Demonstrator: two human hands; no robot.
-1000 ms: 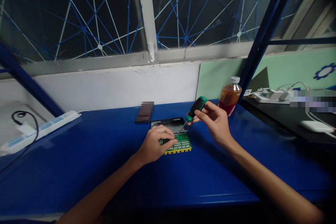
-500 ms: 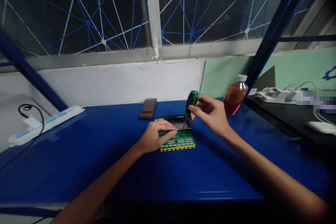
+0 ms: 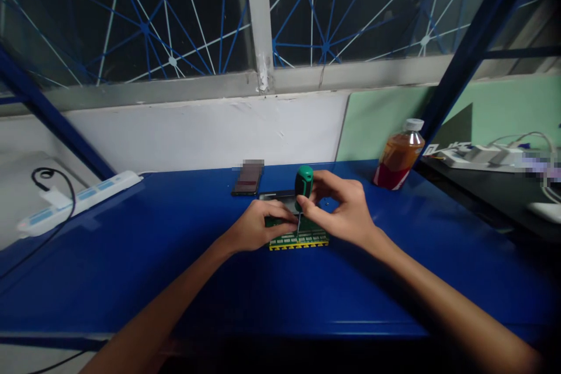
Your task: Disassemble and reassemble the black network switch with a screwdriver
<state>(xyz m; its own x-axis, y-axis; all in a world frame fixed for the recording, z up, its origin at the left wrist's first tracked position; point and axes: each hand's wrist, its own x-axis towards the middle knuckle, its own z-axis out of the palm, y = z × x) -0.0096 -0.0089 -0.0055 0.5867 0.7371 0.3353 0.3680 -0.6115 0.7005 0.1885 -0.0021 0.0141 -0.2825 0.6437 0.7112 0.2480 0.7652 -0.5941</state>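
Observation:
My right hand (image 3: 344, 210) is closed around the green and black handle of a screwdriver (image 3: 303, 184). The thin shaft points down, and its tip meets the green circuit board (image 3: 313, 238) near the front rows of pale components. A yellow toothed strip runs along the board's front edge. My left hand (image 3: 249, 227) grips the board from its left side, thumb and fingertips brought together over it near the shaft. Behind the board lies a dark panel (image 3: 276, 198), partly covered by my hands; whether it is joined to the board I cannot tell.
On the blue table (image 3: 263, 298), a phone (image 3: 248, 178) lies behind my left hand. A bottle of amber drink (image 3: 400, 155) stands at the back right. A white power strip (image 3: 83, 201) with a black cable lies on the left. Chargers and cables (image 3: 495, 155) sit on the dark surface at right.
My right hand has brought the screwdriver left and down, so the tip has shifted from the board's middle toward its front rows. The handle is more upright. My left hand stays at the board.

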